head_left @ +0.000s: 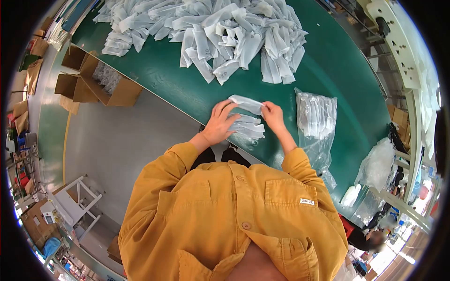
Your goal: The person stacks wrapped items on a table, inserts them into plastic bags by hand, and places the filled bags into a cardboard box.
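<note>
A single thin white plastic packet (247,104) lies slanted just above the table's near edge, between my two hands. My right hand (273,114) pinches its right end between thumb and fingers. Over its left end, my left hand (219,124) has its fingers spread, with the tips touching this packet and the small row of similar white packets (247,126) below it. That row lies overlapping on the green table. What is inside the packets cannot be made out through the cloudy film.
A large heap of white packets (225,35) covers the table's far side. Right of my hands lies a clear bag (317,114) with several packets inside. An open cardboard box (101,82) stands on the floor to the left. A power strip (396,44) hangs at upper right.
</note>
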`<state>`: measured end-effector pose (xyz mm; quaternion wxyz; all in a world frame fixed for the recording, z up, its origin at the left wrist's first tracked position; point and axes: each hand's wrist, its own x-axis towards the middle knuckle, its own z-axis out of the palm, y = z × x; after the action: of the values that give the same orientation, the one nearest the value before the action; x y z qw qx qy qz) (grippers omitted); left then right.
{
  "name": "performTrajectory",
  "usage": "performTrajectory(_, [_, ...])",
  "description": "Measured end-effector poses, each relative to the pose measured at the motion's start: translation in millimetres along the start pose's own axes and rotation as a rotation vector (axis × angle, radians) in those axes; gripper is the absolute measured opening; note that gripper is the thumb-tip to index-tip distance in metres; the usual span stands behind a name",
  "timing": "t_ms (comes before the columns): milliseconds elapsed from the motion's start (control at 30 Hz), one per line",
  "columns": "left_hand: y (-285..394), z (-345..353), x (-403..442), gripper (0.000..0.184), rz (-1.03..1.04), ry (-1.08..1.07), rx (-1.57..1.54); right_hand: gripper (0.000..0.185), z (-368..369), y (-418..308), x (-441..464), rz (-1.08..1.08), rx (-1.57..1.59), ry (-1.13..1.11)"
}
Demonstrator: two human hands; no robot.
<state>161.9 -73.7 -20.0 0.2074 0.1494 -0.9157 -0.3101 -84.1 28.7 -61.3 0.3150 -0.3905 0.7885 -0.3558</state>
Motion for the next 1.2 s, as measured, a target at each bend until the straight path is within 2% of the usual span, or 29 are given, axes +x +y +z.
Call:
performTrajectory(67, [1.8,0.0,1.3,0.057,0.012,0.009,0.026,0.014,3.5,-16.5,-14.6,-0.019,-0.087,0.015])
performTrajectory(167, [-3.4,-2.0,7.9,0.059,0.012,-0.017,0.005,0.014,10.2,-21.8,-18.6,-0.265,-0.110,0.045])
performTrajectory(300, [-18.1,6.3,10.0,0.059,0.006,-0.102,-0.102,0.015,4.7,-27.2,-17.3,-0.303,-0.128,-0.100])
performTrajectory(400, [-25.1,11.8,8.1,0.059,0.015,-0.125,-0.152,0.015,-5.9,-20.6,-19.8,-0.316,-0.215,-0.049])
performTrajectory(500, [-24.3,12.4,8.0,0.060,0.027,-0.102,-0.154,0.015,-21.0,-9.9,-16.6,-0.109,-0.359,0.225])
performTrajectory(533, [-24.0,13.1,7.7,0.060,0.030,-0.095,-0.146,0.017,-26.2,-14.6,-11.8,-0.089,-0.399,0.255])
performTrajectory(667, [-23.0,15.9,10.4,0.062,0.061,-0.120,-0.174,0.028,-19.0,-74.4,28.8,-0.490,-0.310,0.118])
performTrajectory(767, [-23.8,17.1,10.9,0.066,0.063,-0.131,-0.168,0.042,16.7,-104.0,82.7,-0.767,-0.343,0.025])
performTrajectory(867, [-21.9,19.9,8.1,0.070,-0.014,-0.120,-0.233,0.037,46.5,-112.3,125.3,-0.781,-0.521,-0.081])
performTrajectory(933, [-17.5,17.7,6.5,0.074,-0.117,-0.105,-0.326,0.031,52.0,-119.0,130.3,-0.599,-0.671,-0.127])
performTrajectory(967, [-19.7,17.9,3.7,0.075,-0.099,-0.097,-0.301,0.028,54.5,-121.8,130.7,-0.506,-0.747,-0.153])
performTrajectory(1000, [-22.2,21.0,0.5,0.075,-0.082,-0.084,-0.278,0.026,51.6,-114.6,127.8,-0.574,-0.699,-0.137])
performTrajectory(1100, [-15.8,12.5,-1.8,0.074,-0.053,-0.014,-0.135,0.029,39.8,-107.1,94.7,-0.530,-0.690,-0.217])
performTrajectory(1200, [-7.2,-4.2,5.2,0.069,-0.023,0.037,-0.010,0.027,30.8,-73.5,75.2,-0.527,-0.575,-0.153])
